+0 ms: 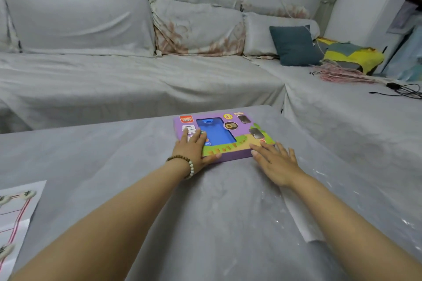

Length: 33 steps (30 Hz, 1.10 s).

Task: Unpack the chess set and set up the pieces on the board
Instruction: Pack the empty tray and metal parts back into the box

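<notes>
Chess-set box, blue tray inside

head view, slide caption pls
Left hand flat on the purple chess set box, right hand touching its near edge, on a grey table

We count one purple box on one covered table, toward its far side. Two hands meet it: one left hand and one right hand. One beaded bracelet circles the left wrist. One printed sheet lies near left. On the one far sofa we count three back cushions: a plain cushion left, a flowered cushion in the middle, a smaller cushion right. Further right sit one teal pillow, one yellow-and-grey bundle and one black cable.
</notes>
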Each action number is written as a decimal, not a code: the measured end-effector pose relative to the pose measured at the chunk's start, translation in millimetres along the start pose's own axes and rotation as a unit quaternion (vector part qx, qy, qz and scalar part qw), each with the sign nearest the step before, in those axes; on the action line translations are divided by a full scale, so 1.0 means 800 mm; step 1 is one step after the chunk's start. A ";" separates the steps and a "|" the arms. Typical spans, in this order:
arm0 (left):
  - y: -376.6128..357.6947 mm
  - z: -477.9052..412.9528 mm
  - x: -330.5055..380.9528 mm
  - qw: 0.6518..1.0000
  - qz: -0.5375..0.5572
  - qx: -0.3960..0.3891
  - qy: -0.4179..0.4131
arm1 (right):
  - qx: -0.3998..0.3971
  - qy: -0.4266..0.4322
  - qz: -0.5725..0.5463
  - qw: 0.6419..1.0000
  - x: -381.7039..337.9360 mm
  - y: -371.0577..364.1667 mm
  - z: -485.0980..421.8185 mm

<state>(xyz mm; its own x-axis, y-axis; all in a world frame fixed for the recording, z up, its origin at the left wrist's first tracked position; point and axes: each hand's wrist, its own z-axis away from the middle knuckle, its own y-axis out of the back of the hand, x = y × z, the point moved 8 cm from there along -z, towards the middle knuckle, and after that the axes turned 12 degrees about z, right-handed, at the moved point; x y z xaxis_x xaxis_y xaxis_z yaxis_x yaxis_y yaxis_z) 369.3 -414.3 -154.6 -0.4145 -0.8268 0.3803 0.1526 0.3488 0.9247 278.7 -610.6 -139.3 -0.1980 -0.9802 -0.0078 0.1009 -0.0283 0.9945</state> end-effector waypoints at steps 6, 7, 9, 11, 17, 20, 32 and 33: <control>0.002 -0.006 0.008 1.000 -0.018 0.012 -0.015 | 0.026 0.009 -0.093 0.995 0.042 0.007 0.030; 0.010 0.003 0.013 0.999 -0.014 0.021 -0.021 | 0.034 -0.007 -0.102 0.994 0.056 0.008 0.047; 0.022 0.025 0.033 0.997 -0.008 0.050 -0.056 | 0.021 -0.058 -0.084 0.995 0.089 0.000 0.093; 0.018 0.056 0.053 0.993 0.012 0.074 -0.096 | -0.034 -0.104 -0.052 0.993 0.110 -0.028 0.133; -0.020 0.184 0.093 0.962 0.262 -0.011 -0.072 | -0.096 -0.075 -0.151 0.981 0.046 -0.065 0.220; -0.034 0.251 0.102 0.948 0.313 -0.053 -0.024 | -0.118 -0.050 -0.234 0.964 -0.022 -0.063 0.249; -0.018 0.377 0.070 0.929 0.349 0.094 0.076 | -0.118 -0.084 -0.498 0.855 -0.075 -0.051 0.366; -0.017 0.377 0.076 0.904 0.406 0.098 0.093 | -0.128 -0.065 -0.551 0.822 -0.095 -0.051 0.370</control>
<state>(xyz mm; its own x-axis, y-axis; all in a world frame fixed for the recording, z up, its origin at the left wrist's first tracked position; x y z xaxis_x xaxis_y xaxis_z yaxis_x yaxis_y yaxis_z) 71.5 -336.3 -149.5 -0.0752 -0.3162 0.9457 0.1693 0.9306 0.3246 1.2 -476.9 -148.1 -0.4070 -0.3029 -0.8617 -0.0117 -0.9416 0.3365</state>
